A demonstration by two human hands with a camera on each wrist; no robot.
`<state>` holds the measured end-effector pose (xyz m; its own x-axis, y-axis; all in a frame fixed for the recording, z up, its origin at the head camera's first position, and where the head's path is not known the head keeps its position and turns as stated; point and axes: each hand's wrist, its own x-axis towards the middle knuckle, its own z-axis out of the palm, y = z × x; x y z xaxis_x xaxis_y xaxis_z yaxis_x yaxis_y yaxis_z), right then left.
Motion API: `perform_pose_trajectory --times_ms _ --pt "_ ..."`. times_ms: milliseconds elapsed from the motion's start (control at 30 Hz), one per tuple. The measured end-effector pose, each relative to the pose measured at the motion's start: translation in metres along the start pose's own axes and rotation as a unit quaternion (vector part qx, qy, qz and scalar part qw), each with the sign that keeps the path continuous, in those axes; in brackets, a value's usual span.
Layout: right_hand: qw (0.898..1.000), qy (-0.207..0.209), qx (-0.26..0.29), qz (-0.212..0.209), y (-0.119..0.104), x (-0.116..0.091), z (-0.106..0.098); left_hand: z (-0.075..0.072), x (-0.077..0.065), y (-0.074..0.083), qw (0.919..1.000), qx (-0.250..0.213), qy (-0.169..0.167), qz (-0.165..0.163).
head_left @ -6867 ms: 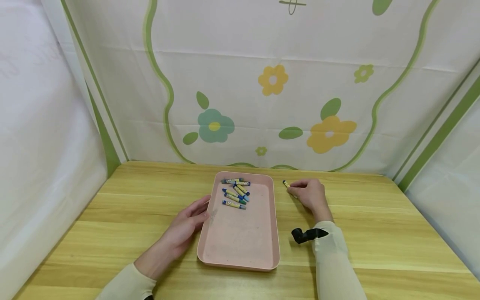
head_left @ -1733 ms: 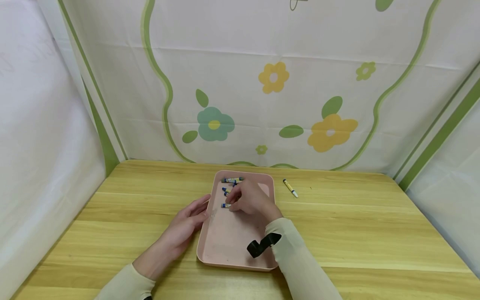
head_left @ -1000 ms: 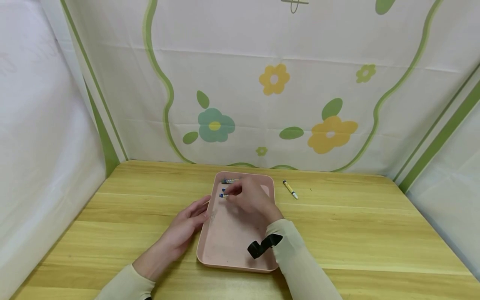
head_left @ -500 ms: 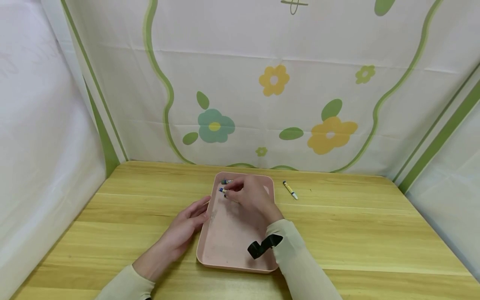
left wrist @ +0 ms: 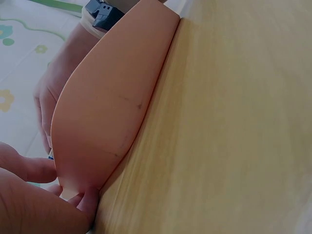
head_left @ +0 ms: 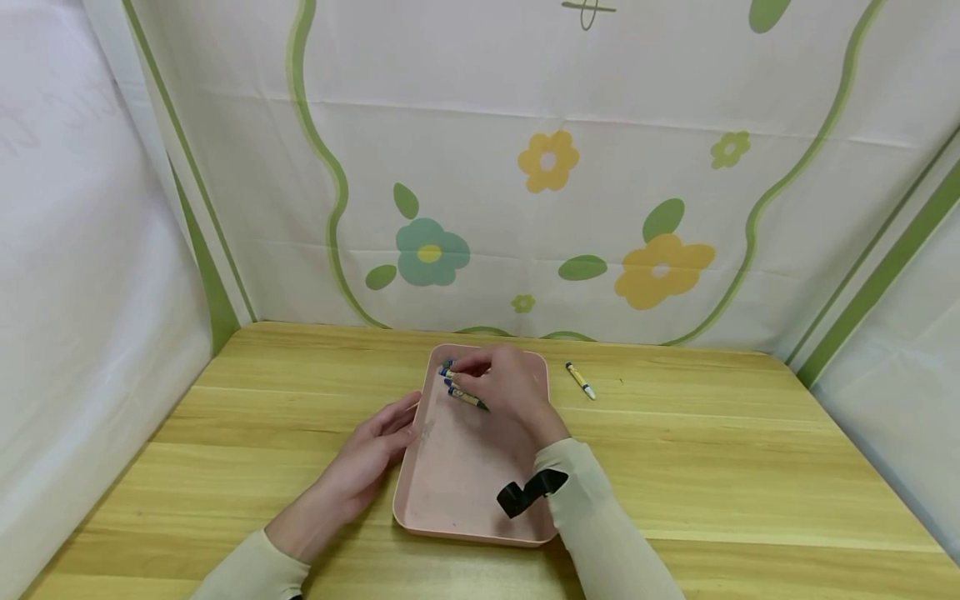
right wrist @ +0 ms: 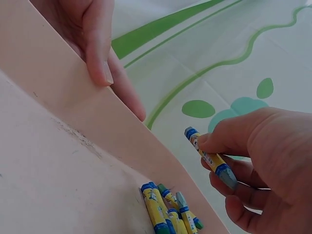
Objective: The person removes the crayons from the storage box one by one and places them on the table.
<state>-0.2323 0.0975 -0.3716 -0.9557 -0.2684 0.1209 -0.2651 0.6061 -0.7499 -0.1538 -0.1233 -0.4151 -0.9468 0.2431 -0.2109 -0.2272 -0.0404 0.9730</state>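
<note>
Right hand (head_left: 506,387) pinches grey-tipped crayon (right wrist: 210,159) over pink tray (head_left: 450,500), far left, near other crayons (right wrist: 157,209).
Barrel held mid-length, presumably for balance; left hand (head_left: 371,446) grips left rim, likely steadying. White-tipped crayon (head_left: 581,381) lies right, apart.

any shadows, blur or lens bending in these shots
Head: fairly even light, soft shadow in the pink tray below the right hand; left wrist: the tray's side looks bowed, likely lens distortion; right wrist: dimmer than the head view, held crayon fairly clear, small print unreadable.
</note>
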Motion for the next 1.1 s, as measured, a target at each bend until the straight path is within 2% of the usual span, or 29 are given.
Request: perform_pose_trajectory --times_ms 133,233,300,500,600,1100 --pt "0.998 0.023 -0.062 0.002 -0.002 -0.001 -0.003 0.000 -0.001 0.001 1.0000 0.001 0.001 0.001" --pt "0.997 0.033 -0.076 0.002 -0.004 -0.001 -0.007 0.000 -0.002 0.002 1.0000 0.001 0.003 0.000" --pt "0.997 0.035 -0.069 0.005 -0.004 -0.001 -0.009 0.001 -0.002 0.002 1.0000 0.001 0.003 0.000" --pt "0.999 0.020 0.009 0.023 -0.003 0.000 -0.015 0.002 -0.002 0.002 1.0000 0.000 0.006 0.002" --pt "0.999 0.019 0.035 0.019 -0.001 0.000 -0.019 0.003 -0.002 0.002 1.0000 0.000 0.006 0.002" --pt "0.998 0.033 0.051 0.005 0.012 -0.002 -0.037 0.005 -0.001 0.002 0.9999 -0.004 0.015 0.003"
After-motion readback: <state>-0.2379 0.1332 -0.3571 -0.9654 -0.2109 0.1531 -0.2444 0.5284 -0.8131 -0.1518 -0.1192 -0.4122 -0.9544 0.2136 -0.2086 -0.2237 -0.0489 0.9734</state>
